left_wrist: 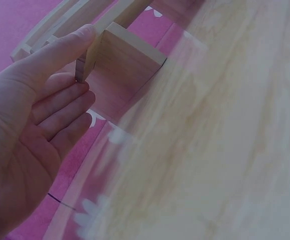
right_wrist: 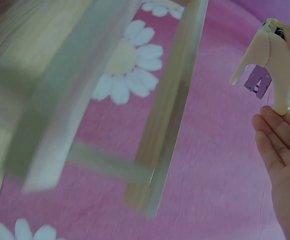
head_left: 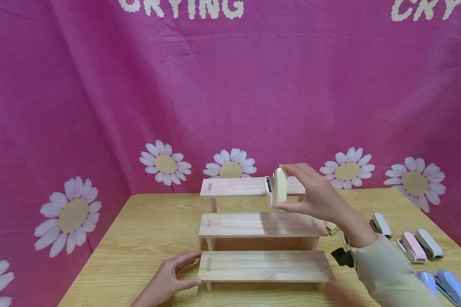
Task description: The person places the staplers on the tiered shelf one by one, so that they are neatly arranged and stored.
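My right hand point(head_left: 315, 194) holds a cream stapler point(head_left: 280, 187) by its two ends, between thumb and fingertips. It is raised upright in front of the top step point(head_left: 234, 186) of a three-tier wooden stand. In the right wrist view the stapler point(right_wrist: 277, 70) has its jaws spread apart, with a purple reflection or part between them. My left hand point(head_left: 169, 277) grips the left end of the lowest step point(head_left: 265, 266), thumb at the front edge and fingers at the back. The left wrist view shows the thumb and fingers of that hand point(left_wrist: 34, 110) on either side of the board end point(left_wrist: 87, 62).
On the table's right lie a pink stapler point(head_left: 413, 246), a grey-white stapler point(head_left: 430, 244), a white stapler point(head_left: 382, 225) and blue staplers point(head_left: 453, 285). A cream item point(head_left: 331, 228) shows partly behind the stand. A pink cloth with daisies point(head_left: 253, 94) hangs behind the table point(head_left: 153, 226).
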The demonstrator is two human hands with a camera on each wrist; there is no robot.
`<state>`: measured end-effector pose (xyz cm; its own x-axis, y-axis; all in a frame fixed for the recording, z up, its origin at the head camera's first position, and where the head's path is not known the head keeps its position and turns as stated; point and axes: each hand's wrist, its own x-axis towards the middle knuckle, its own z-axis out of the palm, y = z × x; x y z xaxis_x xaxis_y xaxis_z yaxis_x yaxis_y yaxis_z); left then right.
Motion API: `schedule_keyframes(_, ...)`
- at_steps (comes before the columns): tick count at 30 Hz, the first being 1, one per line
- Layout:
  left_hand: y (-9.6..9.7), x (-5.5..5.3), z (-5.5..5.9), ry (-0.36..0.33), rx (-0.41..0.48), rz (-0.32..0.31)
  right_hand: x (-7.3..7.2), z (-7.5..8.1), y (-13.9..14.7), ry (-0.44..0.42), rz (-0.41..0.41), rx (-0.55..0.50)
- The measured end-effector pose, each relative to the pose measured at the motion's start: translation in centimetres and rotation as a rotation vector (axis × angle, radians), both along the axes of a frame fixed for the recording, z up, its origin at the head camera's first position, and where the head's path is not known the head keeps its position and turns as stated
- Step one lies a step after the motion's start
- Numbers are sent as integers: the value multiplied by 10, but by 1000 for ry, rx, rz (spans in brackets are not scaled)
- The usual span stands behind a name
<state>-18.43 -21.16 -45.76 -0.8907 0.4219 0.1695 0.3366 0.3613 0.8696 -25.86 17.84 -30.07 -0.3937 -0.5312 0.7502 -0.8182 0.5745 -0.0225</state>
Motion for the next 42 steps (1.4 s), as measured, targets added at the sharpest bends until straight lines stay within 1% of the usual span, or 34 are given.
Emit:
schedule_keyframes(7,-1,0,-3,-17,20,-11,-13,6,-32,-27,0,15)
schedule_keyframes(9,-1,0,-2,-21,27,-15,-15,8,-40,-57,-11,20)
schedule_keyframes(13,-1,-1,-3,2,24,-18,-21,10,-54,-140,-29,23)
schedule_keyframes(14,-1,-2,-2,5,26,-20,-23,10,-57,-149,-28,23)
schedule_keyframes(17,-1,-2,-2,10,23,-20,-29,10,-67,-131,-6,29)
schedule_keyframes(21,-1,-1,-1,-2,18,-19,-36,8,-79,-105,9,45)
schedule_keyframes(28,-3,-2,-4,7,32,-26,-41,7,-95,-194,-25,66)
schedule_keyframes(34,-4,-1,-7,10,38,-23,-45,7,-108,-226,-43,112)
schedule_keyframes(37,-3,-2,-6,-4,41,-24,-46,7,-112,-237,-62,129)
schedule_keyframes(42,-3,-2,-4,-4,49,-22,-48,9,-118,-256,-87,156)
